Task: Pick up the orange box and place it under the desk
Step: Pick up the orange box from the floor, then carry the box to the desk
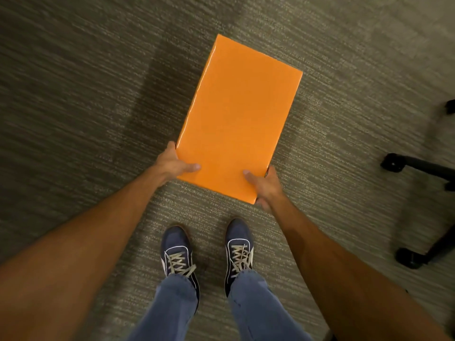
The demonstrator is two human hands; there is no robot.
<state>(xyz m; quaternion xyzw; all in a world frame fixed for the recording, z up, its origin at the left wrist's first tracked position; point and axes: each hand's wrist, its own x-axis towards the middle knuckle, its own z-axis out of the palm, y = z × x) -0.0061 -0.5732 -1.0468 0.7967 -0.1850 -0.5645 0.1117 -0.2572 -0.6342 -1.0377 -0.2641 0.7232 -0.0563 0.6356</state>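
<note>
While both arms reach forward and down, the box (237,119) is held at its near end, one hand on each near corner. It is orange, flat and rectangular, its long side running away from the person and leaning a little to the right, its top face fully in view. The left hand (172,164) clasps the near left corner, thumb lying on the top face and fingers wrapped out of sight below the edge. The right hand (267,185) clasps the near right corner the same way, thumb on top, fingers hidden under the side. A dark shadow lies on the carpet (73,94) to the left of the box; whether the far end touches the floor I cannot tell. Below the box stand two blue shoes (178,252) with pale laces, jeans (256,306) above them. At the right edge show the black legs and wheels of a chair base (418,168), well apart from the box
</note>
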